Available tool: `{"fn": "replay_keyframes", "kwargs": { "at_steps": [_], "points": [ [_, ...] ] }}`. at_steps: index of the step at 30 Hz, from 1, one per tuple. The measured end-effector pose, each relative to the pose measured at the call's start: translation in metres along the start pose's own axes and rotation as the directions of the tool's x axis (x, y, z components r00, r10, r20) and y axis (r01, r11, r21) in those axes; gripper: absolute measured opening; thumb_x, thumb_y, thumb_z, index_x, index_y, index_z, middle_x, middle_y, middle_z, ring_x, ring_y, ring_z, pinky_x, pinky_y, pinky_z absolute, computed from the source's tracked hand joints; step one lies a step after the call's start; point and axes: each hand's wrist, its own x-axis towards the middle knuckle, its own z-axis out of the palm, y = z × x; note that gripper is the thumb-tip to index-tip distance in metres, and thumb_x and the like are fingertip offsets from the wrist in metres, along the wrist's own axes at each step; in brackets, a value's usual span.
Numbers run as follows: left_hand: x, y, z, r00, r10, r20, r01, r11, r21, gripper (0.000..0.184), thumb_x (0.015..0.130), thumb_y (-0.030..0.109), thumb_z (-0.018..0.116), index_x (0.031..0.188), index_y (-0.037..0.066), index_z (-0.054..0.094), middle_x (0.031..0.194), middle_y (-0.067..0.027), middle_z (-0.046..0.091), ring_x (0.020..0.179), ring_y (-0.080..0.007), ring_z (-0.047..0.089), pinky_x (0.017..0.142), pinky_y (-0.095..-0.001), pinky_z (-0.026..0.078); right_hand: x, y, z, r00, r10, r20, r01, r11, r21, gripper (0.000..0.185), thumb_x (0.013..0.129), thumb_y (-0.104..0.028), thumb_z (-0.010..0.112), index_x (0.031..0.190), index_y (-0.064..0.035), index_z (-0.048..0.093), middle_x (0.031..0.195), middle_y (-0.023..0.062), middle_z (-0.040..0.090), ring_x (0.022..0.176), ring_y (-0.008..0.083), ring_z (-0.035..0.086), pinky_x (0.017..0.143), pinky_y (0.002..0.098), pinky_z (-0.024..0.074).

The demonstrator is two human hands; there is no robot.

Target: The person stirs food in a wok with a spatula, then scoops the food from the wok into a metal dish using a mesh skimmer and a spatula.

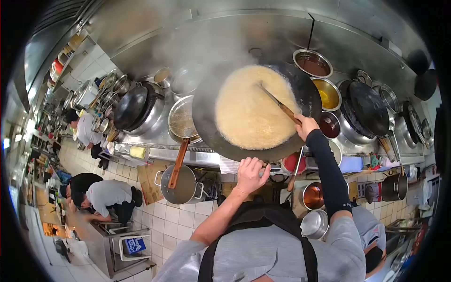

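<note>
Shirt [244, 244], wok [204, 113], range [155, 141], tiled floor [162, 223].

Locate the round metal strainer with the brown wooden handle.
In the head view, the strainer sits just left of the large, round black wok, its handle reaching over the deep grey metal pot.

Legible text: none. On blue package [135, 245], lower left of view: printed in white characters, too small and too blurred to decipher. On black right arm sleeve [330, 169], near edge at elbow: marked with small pale print, likewise too small to decipher.
</note>
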Motion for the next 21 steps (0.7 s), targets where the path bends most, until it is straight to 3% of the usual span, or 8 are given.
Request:
{"fn": "replay_keyframes", "kwargs": {
  "at_steps": [5, 8, 15, 21],
  "points": [
    [0.003, -0.005, 0.000, 1.000, 0.015, -0.001, -0.015, 1.000, 0.004, 0.020, 0.079, 0.017, 0.077, 0.083, 0.008, 0.060, 0.079, -0.0070, 0.058, 0.074, -0.0292, 0.055, 0.068, -0.0409, 0.041, 0.006, -0.004, 0.014, 0.996, -0.071, -0.051, 0.075, 0.994, 0.085, 0.040, 0.085, -0.011, 0.068, 0.125, -0.0041, 0.066, 0.106, 0.0280, 0.070, 0.102, 0.0443, 0.067, 0.094, 0.0465, 0.0529],
    [-0.003, 0.002, -0.006, 1.000, 0.000, 0.014, 0.000, 1.000, 0.000, 0.020, 0.079, 0.017, 0.077, 0.083, 0.008, 0.060, 0.079, -0.0075, 0.057, 0.075, -0.0294, 0.055, 0.068, -0.0413, 0.041, -0.019, -0.019, 0.010, 0.996, -0.067, 0.061, 0.059, 0.990, 0.128, 0.040, 0.086, -0.012, 0.068, 0.125, -0.0037, 0.066, 0.105, 0.0284, 0.070, 0.102, 0.0448, 0.067, 0.093, 0.0468, 0.0528],
    [-0.002, 0.004, -0.008, 0.999, -0.011, 0.052, 0.011, 1.000, -0.002, 0.021, 0.083, 0.019, 0.076, 0.084, 0.008, 0.059, 0.079, -0.0081, 0.055, 0.077, -0.0292, 0.055, 0.069, -0.0414, 0.040, -0.075, -0.045, -0.016, 0.983, -0.121, 0.141, 0.095, 0.980, 0.178, 0.037, 0.088, -0.013, 0.069, 0.123, -0.0020, 0.065, 0.103, 0.0297, 0.069, 0.101, 0.0463, 0.066, 0.091, 0.0483, 0.0528],
    [-0.002, 0.006, -0.014, 0.995, -0.014, 0.095, 0.015, 1.000, -0.010, 0.021, 0.084, 0.020, 0.076, 0.086, 0.007, 0.059, 0.080, -0.0087, 0.056, 0.078, -0.0297, 0.055, 0.071, -0.0419, 0.041, -0.132, -0.052, -0.059, 0.955, -0.171, 0.244, 0.117, 0.968, 0.221, 0.039, 0.089, -0.011, 0.066, 0.126, 0.0012, 0.061, 0.087, 0.0277, 0.070, 0.083, 0.0413, 0.071, 0.077, 0.0437, 0.0559]
  ]
}}
